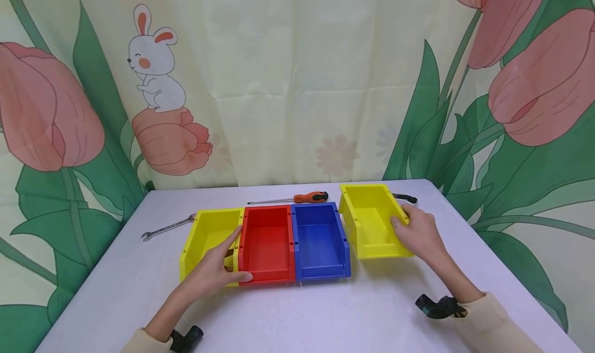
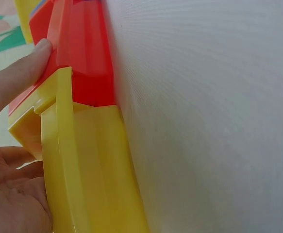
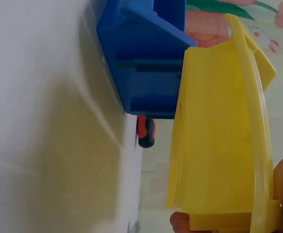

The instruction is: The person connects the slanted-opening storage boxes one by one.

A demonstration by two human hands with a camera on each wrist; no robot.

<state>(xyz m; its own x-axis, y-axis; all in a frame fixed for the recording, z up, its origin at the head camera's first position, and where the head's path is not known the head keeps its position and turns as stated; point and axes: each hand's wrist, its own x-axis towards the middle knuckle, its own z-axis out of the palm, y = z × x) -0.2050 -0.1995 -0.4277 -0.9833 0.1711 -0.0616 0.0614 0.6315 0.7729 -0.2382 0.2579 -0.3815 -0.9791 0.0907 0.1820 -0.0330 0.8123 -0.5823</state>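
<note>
My right hand [image 1: 420, 231] grips the right wall of a yellow storage bin [image 1: 374, 224], thumb inside. This bin is raised off the table beside the blue bin [image 1: 321, 242]; in the right wrist view the lifted yellow bin [image 3: 219, 131] stands clear of the cloth. My left hand [image 1: 211, 270] rests over the left yellow bin [image 1: 211, 229], thumb and index finger stretched to the edge shared with the red bin [image 1: 268, 244]. In the left wrist view the thumb presses the rim of the red bin [image 2: 85, 53]; other fingers are partly hidden behind the yellow bin [image 2: 102, 165].
Left yellow, red and blue bins stand side by side in a row. An orange-and-black screwdriver [image 1: 309, 197] lies behind them, and a wrench [image 1: 167, 227] lies to the left. A black-handled tool [image 1: 405, 198] is partly hidden behind the raised bin. A printed curtain [image 1: 288, 84] hangs behind the table.
</note>
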